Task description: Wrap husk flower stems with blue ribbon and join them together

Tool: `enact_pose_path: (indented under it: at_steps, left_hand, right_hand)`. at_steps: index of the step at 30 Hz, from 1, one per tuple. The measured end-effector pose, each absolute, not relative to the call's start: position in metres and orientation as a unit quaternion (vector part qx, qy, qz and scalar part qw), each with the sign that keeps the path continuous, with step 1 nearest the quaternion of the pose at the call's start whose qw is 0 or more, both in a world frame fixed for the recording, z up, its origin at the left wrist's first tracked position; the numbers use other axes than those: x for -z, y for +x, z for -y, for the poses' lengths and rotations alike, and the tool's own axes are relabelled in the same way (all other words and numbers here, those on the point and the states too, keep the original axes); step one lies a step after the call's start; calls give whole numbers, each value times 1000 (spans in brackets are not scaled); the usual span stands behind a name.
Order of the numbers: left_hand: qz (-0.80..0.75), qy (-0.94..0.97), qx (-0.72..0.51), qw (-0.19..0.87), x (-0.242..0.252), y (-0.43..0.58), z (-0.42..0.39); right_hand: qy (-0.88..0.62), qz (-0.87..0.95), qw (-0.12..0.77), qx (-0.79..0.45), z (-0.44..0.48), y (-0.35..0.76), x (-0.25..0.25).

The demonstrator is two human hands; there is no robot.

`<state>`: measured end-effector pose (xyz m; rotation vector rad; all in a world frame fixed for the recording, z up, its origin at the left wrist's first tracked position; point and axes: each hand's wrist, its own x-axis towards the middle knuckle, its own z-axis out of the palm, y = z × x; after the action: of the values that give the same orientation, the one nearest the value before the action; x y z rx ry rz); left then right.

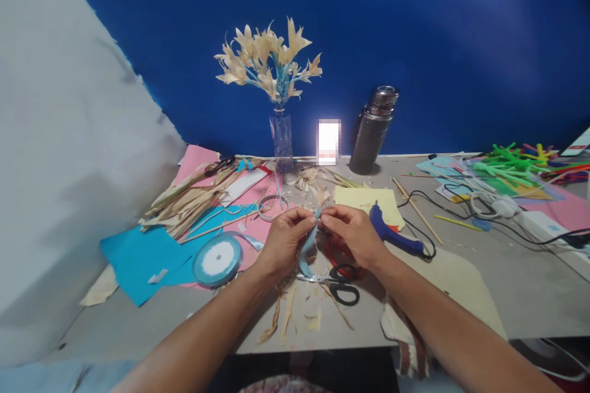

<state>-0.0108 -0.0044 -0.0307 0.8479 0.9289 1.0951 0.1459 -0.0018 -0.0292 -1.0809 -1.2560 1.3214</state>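
Observation:
My left hand (286, 239) and my right hand (354, 233) meet over the middle of the table, thumbs and fingertips pinched together. Between them is a small pale flower (322, 195) that looks made of dried husk, its petals pointing up. A light blue ribbon (308, 253) is at its base and dangles below my left fingertips. My left hand pinches the ribbon, my right hand the flower's base; the fingertips partly hide the join. Under my hands lie black-handled scissors (345, 292) and a partly covered red-handled tool (337, 258). A ribbon spool (217, 259) rests left of my left hand.
Husk flowers (267, 52) stand in a clear bottle (281, 138) beside a dark flask (374, 130). A blue glue gun (396, 236) with a black cord lies at right. Dried husks (193, 193) cover coloured paper at left; green pipe cleaners (504, 166) and a power strip (548, 234) lie far right.

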Motion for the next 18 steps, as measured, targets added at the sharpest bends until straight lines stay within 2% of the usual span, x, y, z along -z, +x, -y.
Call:
enact_pose_path:
  at_steps: [6,11,18]
  left_hand:
    - [-450,437,-477,615,31,-9,8]
    - [-495,543,-495,464,26,-6,12]
    - [-507,684,-474,225,36,-4,12]
  right_hand:
    - [-454,473,501,-564,0,143,35]
    - [-476,488,526,-508,-1,141,39]
    - [-516,528,516,-434,2,137,38]
